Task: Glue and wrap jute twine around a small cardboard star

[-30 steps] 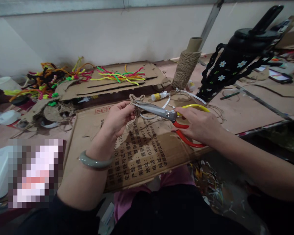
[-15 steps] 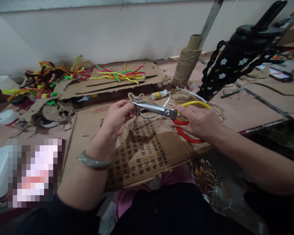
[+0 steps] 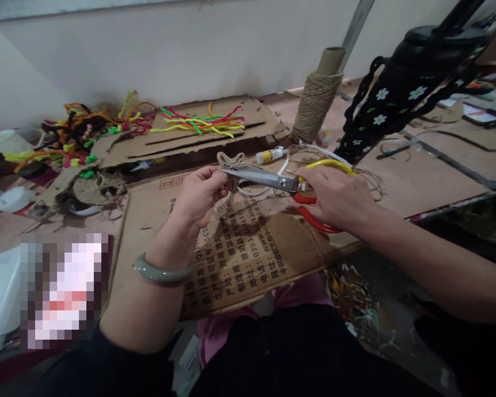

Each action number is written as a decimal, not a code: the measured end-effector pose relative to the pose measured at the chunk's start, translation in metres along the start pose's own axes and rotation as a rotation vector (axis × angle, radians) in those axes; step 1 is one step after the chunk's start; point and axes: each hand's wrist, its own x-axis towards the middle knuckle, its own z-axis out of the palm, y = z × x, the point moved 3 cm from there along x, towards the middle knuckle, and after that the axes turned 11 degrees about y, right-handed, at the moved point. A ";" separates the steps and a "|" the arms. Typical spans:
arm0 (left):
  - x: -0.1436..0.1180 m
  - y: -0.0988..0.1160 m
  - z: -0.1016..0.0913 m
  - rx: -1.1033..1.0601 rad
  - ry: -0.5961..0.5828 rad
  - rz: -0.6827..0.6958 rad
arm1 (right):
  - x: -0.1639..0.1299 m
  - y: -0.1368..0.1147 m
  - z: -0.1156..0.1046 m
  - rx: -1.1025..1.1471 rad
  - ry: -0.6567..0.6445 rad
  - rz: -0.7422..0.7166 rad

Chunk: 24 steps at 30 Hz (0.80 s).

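Between the thumb and fingers of my left hand [image 3: 203, 193] is a small looped piece of jute twine [image 3: 232, 160], held above the cardboard. My right hand [image 3: 339, 198] grips scissors [image 3: 287, 183] by one yellow and one red handle. Their blades point left and reach the twine beside my left fingertips. The blades look nearly closed; whether twine lies between them, I cannot tell. Just behind the blades lies a small glue bottle [image 3: 268, 156] with a yellow label. Under my hands is a flat piece of printed cardboard [image 3: 248, 275].
A jute twine spool [image 3: 319, 99] stands behind, beside a black flowered tumbler [image 3: 391, 99]. Colourful pipe cleaners [image 3: 202, 121] lie on a cardboard sheet at the back, with a tangled heap [image 3: 86, 129] to their left. A white object [image 3: 2, 292] and a blurred-out item sit at lower left.
The scissors' handles have come closer together and the blades have narrowed at the twine. My left hand keeps its hold. The view has shifted slightly.
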 end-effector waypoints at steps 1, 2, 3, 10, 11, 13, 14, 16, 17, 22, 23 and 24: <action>0.000 -0.001 0.000 0.000 -0.010 0.002 | 0.001 0.000 0.001 0.002 -0.017 0.006; 0.000 -0.001 0.000 0.001 -0.022 0.007 | 0.001 -0.001 0.001 0.005 -0.034 0.012; 0.001 -0.002 0.000 0.005 -0.036 0.012 | 0.002 -0.001 0.002 0.008 -0.048 0.015; 0.001 -0.003 0.001 0.026 -0.057 0.031 | 0.007 -0.003 0.003 0.016 -0.084 0.038; 0.001 -0.003 0.002 0.024 -0.051 0.029 | 0.008 -0.003 0.004 0.016 -0.088 0.033; 0.000 -0.002 0.002 0.019 -0.041 0.023 | 0.008 -0.003 0.006 0.015 -0.100 0.023; 0.000 -0.002 0.002 0.019 -0.038 0.021 | 0.008 -0.002 0.006 0.015 -0.108 0.018; 0.000 -0.002 0.002 0.024 -0.042 0.019 | 0.007 -0.002 0.007 0.021 -0.121 0.009; 0.000 -0.002 0.002 0.028 -0.046 0.021 | 0.007 -0.002 0.007 0.023 -0.123 0.007; 0.000 -0.004 0.002 0.057 -0.027 0.015 | 0.008 -0.003 0.007 0.029 -0.156 -0.003; 0.000 -0.005 0.002 0.066 -0.019 0.013 | 0.009 -0.002 0.008 0.027 -0.168 0.003; 0.000 -0.005 0.002 0.074 -0.014 0.010 | 0.009 -0.002 0.009 0.027 -0.184 0.010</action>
